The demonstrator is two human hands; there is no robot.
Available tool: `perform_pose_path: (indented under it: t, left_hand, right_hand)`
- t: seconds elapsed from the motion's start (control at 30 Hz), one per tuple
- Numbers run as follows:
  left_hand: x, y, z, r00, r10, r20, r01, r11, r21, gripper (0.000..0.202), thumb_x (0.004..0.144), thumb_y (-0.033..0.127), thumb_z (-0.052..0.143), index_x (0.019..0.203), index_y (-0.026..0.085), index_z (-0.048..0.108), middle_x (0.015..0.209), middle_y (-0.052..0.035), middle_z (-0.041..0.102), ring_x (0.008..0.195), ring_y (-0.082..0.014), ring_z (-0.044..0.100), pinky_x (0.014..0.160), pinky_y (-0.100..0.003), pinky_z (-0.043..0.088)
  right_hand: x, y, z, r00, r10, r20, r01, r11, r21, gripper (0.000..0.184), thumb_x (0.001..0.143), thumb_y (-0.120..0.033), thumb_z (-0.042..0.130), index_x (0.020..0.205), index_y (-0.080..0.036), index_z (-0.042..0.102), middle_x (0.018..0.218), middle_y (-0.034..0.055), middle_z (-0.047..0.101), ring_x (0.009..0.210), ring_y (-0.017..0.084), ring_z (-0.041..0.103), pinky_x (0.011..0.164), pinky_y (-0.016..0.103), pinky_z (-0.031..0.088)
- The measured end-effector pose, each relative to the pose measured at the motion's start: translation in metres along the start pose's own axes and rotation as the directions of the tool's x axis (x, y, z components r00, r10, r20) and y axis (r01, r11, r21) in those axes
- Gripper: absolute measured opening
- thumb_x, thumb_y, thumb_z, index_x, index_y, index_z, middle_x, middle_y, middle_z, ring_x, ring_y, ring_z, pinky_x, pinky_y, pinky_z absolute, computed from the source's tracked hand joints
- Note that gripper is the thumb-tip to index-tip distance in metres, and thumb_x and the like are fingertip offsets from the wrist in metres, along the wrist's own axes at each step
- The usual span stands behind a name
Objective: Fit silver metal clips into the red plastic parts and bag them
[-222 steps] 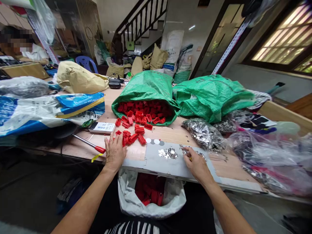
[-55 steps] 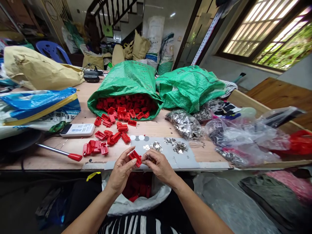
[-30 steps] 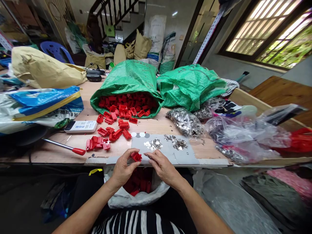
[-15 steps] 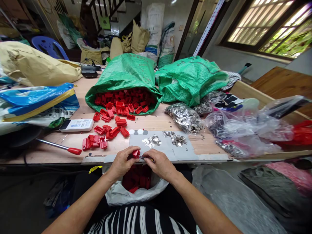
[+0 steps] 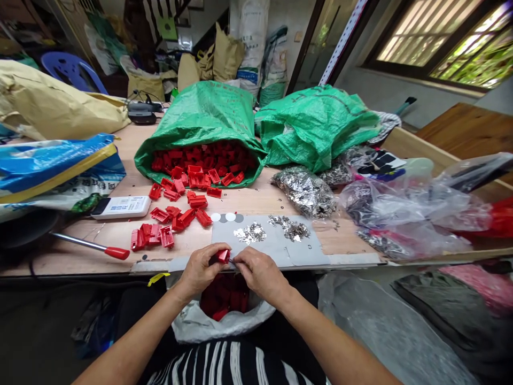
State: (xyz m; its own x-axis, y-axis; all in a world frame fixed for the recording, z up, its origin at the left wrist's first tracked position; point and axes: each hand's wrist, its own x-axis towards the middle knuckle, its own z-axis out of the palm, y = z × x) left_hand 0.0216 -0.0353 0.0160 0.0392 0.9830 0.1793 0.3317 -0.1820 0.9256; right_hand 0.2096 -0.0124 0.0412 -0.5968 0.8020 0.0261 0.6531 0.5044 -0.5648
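My left hand point(image 5: 203, 267) is closed on a small red plastic housing point(image 5: 224, 256) at the table's front edge. Close beside it, my right hand point(image 5: 258, 270) pinches a thin metal tool, whose tip meets the housing; most of the tool is hidden by my fingers. Just beyond my hands lies a grey mat point(image 5: 276, 255) bearing two small heaps of shiny metal pieces point(image 5: 250, 233). Loose red housings point(image 5: 184, 219) are scattered to the left. Below my hands, a white sack point(image 5: 188, 323) in my lap holds more red housings.
A green sack point(image 5: 204, 109) spills red housings onto the table, with another green sack point(image 5: 316, 125) beside it. Right of the mat sits a clear bag of metal pieces point(image 5: 306, 192). At left are a white box point(image 5: 122, 207) and a red-tipped lever point(image 5: 116, 252).
The view has shifted slightly. Both hands stay together at the table edge, still gripping the red housing and the thin tool; the right fingers have tilted a little.
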Motion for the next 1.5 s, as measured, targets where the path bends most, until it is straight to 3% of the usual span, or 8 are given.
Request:
perform_pose_path:
  t: [0.2, 0.6, 0.7, 0.8, 0.9, 1.0, 1.3, 1.5]
  left_hand:
    - [-0.001, -0.001, 0.001, 1.0, 0.004, -0.002, -0.004, 1.0, 0.01, 0.032, 0.068, 0.016, 0.071, 0.099, 0.025, 0.071, 0.097, -0.0035, 0.074, 0.088, -0.0216, 0.066, 0.084, -0.033, 0.049]
    - [-0.014, 0.005, 0.0, 0.989, -0.118, -0.087, 0.092, 0.962, -0.257, 0.031, 0.067, 0.018, 0.075, 0.095, 0.021, 0.065, 0.091, -0.0019, 0.067, 0.082, -0.0163, 0.061, 0.078, -0.026, 0.046]
    - [-0.019, 0.018, -0.001, 0.965, -0.251, -0.081, 0.172, 0.83, -0.531, 0.031, 0.07, 0.021, 0.075, 0.097, 0.021, 0.062, 0.09, -0.0006, 0.067, 0.079, -0.0134, 0.062, 0.076, -0.023, 0.047]
    - [-0.022, 0.031, -0.002, 0.93, -0.359, 0.086, 0.283, 0.546, -0.789, 0.013, 0.077, 0.024, 0.07, 0.083, 0.018, 0.06, 0.085, -0.0017, 0.069, 0.083, -0.0146, 0.066, 0.081, -0.025, 0.048]
    - [-0.024, 0.039, -0.001, 0.879, -0.42, 0.224, 0.354, 0.263, -0.897, 0.01, 0.081, 0.02, 0.066, 0.075, 0.015, 0.059, 0.084, -0.0054, 0.072, 0.088, -0.0185, 0.069, 0.087, -0.03, 0.05]
    - [-0.026, 0.044, 0.002, 0.821, -0.505, 0.268, 0.362, 0.096, -0.927, 0.009, 0.087, 0.015, 0.056, 0.083, 0.012, 0.064, 0.086, -0.0089, 0.073, 0.083, -0.0187, 0.071, 0.083, -0.031, 0.054]
    - [-0.027, 0.057, 0.009, 0.748, -0.566, 0.347, 0.368, -0.082, -0.926, 0.03, 0.095, 0.017, 0.042, 0.085, 0.004, 0.067, 0.086, -0.0158, 0.074, 0.082, -0.0222, 0.072, 0.08, -0.033, 0.058]
    - [-0.026, 0.057, 0.011, 0.754, -0.579, 0.311, 0.322, -0.087, -0.943, 0.027, 0.094, 0.012, 0.042, 0.085, 0.006, 0.066, 0.085, -0.0143, 0.074, 0.079, -0.0201, 0.072, 0.077, -0.032, 0.059]
  right_hand:
    - [-0.001, -0.008, 0.004, 0.998, 0.065, -0.016, -0.066, 0.997, -0.049, 0.013, 0.089, -0.015, 0.051, 0.093, -0.021, 0.063, 0.092, 0.005, 0.063, 0.085, 0.018, 0.061, 0.076, 0.027, 0.045]
    - [-0.012, 0.0, -0.011, 0.997, -0.025, -0.076, 0.044, 0.966, 0.255, 0.014, 0.092, -0.015, 0.044, 0.102, -0.02, 0.054, 0.101, 0.0062, 0.061, 0.089, 0.017, 0.056, 0.079, 0.029, 0.042]
    - [-0.016, -0.003, -0.013, 0.999, -0.031, -0.017, 0.035, 0.928, 0.371, 0.016, 0.094, -0.018, 0.042, 0.108, -0.02, 0.049, 0.092, 0.0035, 0.064, 0.081, 0.015, 0.057, 0.074, 0.027, 0.042]
    - [-0.017, -0.01, -0.015, 0.996, -0.089, 0.028, 0.067, 0.89, 0.451, 0.03, 0.096, -0.02, 0.038, 0.126, -0.021, 0.041, 0.075, -0.0022, 0.062, 0.07, 0.013, 0.056, 0.071, 0.025, 0.042]
    - [-0.016, -0.019, -0.016, 0.99, -0.126, 0.058, 0.087, 0.89, 0.447, 0.039, 0.097, -0.022, 0.039, 0.135, -0.021, 0.037, 0.064, -0.0056, 0.057, 0.06, 0.011, 0.052, 0.068, 0.023, 0.041]
    - [-0.015, -0.025, -0.017, 0.99, -0.13, 0.05, 0.097, 0.901, 0.423, 0.038, 0.096, -0.024, 0.04, 0.134, -0.021, 0.041, 0.061, -0.006, 0.055, 0.058, 0.011, 0.051, 0.065, 0.022, 0.04]
    - [-0.017, -0.027, -0.022, 0.992, -0.123, 0.026, 0.105, 0.924, 0.367, 0.032, 0.096, -0.026, 0.042, 0.127, -0.024, 0.047, 0.063, -0.0049, 0.056, 0.061, 0.012, 0.054, 0.063, 0.021, 0.039]
    - [-0.017, -0.028, -0.02, 0.995, -0.1, 0.0, 0.095, 0.945, 0.313, 0.033, 0.096, -0.028, 0.041, 0.128, -0.024, 0.047, 0.068, -0.0026, 0.06, 0.062, 0.013, 0.056, 0.063, 0.022, 0.041]
